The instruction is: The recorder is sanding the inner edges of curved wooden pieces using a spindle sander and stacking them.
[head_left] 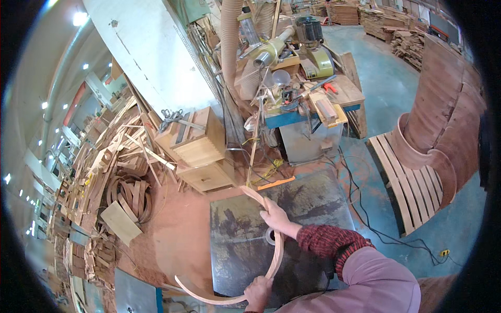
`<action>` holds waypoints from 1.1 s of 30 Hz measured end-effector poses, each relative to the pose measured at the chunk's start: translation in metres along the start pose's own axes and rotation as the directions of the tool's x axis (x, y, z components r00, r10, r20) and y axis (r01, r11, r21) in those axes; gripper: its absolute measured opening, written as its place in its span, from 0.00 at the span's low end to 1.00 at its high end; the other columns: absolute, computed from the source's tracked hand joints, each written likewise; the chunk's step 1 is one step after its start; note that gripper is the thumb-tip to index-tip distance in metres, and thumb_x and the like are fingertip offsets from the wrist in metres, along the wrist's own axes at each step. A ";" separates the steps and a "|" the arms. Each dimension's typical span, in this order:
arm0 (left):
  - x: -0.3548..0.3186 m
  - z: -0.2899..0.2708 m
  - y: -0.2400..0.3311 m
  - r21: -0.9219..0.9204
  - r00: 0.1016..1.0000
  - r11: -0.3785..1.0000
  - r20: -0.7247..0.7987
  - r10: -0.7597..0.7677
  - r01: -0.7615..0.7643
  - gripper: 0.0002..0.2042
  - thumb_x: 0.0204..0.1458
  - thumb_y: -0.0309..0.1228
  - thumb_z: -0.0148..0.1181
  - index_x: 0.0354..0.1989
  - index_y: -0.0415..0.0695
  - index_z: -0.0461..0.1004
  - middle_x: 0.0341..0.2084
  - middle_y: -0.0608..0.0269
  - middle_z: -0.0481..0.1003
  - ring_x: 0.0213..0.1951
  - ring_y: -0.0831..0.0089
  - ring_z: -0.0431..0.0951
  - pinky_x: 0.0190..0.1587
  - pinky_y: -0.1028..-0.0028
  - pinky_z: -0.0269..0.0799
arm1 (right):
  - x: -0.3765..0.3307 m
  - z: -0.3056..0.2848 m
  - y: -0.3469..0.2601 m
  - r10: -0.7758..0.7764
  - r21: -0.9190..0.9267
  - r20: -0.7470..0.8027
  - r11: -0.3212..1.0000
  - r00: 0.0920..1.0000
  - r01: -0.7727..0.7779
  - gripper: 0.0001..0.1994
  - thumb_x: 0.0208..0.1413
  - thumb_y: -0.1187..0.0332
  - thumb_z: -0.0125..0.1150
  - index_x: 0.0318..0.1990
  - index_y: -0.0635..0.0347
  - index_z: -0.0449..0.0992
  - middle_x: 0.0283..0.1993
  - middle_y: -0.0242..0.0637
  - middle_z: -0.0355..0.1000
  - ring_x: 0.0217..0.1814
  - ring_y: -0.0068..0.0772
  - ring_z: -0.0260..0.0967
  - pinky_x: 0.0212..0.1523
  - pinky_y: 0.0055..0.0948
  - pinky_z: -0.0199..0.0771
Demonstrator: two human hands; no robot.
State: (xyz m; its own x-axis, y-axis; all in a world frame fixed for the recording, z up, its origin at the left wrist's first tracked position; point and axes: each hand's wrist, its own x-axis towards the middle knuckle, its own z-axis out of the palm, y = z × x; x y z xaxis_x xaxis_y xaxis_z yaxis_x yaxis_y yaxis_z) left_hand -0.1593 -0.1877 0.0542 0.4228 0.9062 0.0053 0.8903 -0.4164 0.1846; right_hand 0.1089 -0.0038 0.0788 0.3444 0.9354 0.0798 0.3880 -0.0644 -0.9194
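Strip (pixel 279 253), curved wood, over table (pixel 232 263): inner side beside round collar (pixel 269 237), tail past left edge. Your right hand (pixel 276 216) clamped near its far end, left hand (pixel 258 293) clamped on lower bend; wide spacing probably steadies curve.

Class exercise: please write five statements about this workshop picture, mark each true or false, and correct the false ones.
1. The left hand's grip and right hand's grip are both on one curved wooden strip. True.
2. The right hand's grip is lower in the picture than the left hand's grip. False: it is higher.
3. The sleeve on the right forearm is plain green. False: the knitted sleeve is dark red and black.
4. A slatted wooden pallet is on the right of the picture. True.
5. The dark tabletop below the strip is round. False: the dark tabletop has straight edges and corners.
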 end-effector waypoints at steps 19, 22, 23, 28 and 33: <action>-0.061 -0.056 0.000 -0.542 0.966 0.806 0.222 -0.134 0.237 0.14 0.62 0.44 0.63 0.33 0.47 0.69 0.24 0.49 0.76 0.25 0.43 0.77 0.26 0.47 0.71 | 0.004 0.025 0.028 -0.088 -0.024 0.079 0.996 0.993 0.090 0.29 0.65 0.70 0.53 0.74 0.61 0.58 0.72 0.56 0.63 0.73 0.59 0.62 0.71 0.45 0.65; -0.088 -0.031 -0.029 -0.266 0.990 0.964 0.140 0.036 0.003 0.13 0.61 0.41 0.64 0.33 0.47 0.69 0.23 0.50 0.76 0.25 0.42 0.77 0.27 0.46 0.71 | -0.026 0.016 0.016 -0.056 -0.007 0.057 0.998 0.997 0.057 0.30 0.65 0.70 0.53 0.74 0.62 0.58 0.73 0.56 0.62 0.73 0.59 0.62 0.72 0.45 0.64; -0.094 -0.030 -0.034 -0.237 0.985 0.972 0.167 0.031 0.010 0.13 0.60 0.41 0.64 0.33 0.47 0.70 0.24 0.50 0.76 0.26 0.43 0.78 0.28 0.46 0.71 | -0.034 0.018 0.018 -0.067 -0.017 0.037 0.998 0.997 0.068 0.30 0.65 0.70 0.53 0.74 0.63 0.58 0.73 0.56 0.62 0.73 0.58 0.62 0.72 0.45 0.64; -0.109 -0.057 -0.026 -0.171 0.958 0.982 0.285 -0.033 0.085 0.11 0.58 0.40 0.65 0.35 0.48 0.73 0.28 0.48 0.79 0.33 0.43 0.80 0.33 0.47 0.74 | -0.071 0.005 0.007 0.015 -0.035 0.040 0.999 0.999 -0.014 0.30 0.65 0.71 0.53 0.74 0.65 0.57 0.73 0.57 0.62 0.74 0.57 0.61 0.73 0.44 0.63; -0.110 -0.062 -0.002 -0.300 0.981 0.950 0.191 -0.026 0.084 0.12 0.57 0.43 0.65 0.36 0.48 0.76 0.32 0.47 0.80 0.35 0.41 0.80 0.38 0.48 0.75 | -0.098 0.000 0.003 -0.011 -0.034 0.006 0.999 1.000 0.011 0.30 0.65 0.72 0.51 0.74 0.67 0.56 0.74 0.58 0.61 0.75 0.57 0.61 0.74 0.44 0.62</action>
State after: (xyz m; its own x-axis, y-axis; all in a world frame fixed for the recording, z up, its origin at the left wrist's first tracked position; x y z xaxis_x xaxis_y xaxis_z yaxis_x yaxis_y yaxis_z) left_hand -0.2179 -0.2817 0.1141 0.4237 0.8861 -0.1878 0.8308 -0.2975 0.4703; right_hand 0.0768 -0.0953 0.0681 0.3351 0.9381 0.0872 0.4202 -0.0660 -0.9050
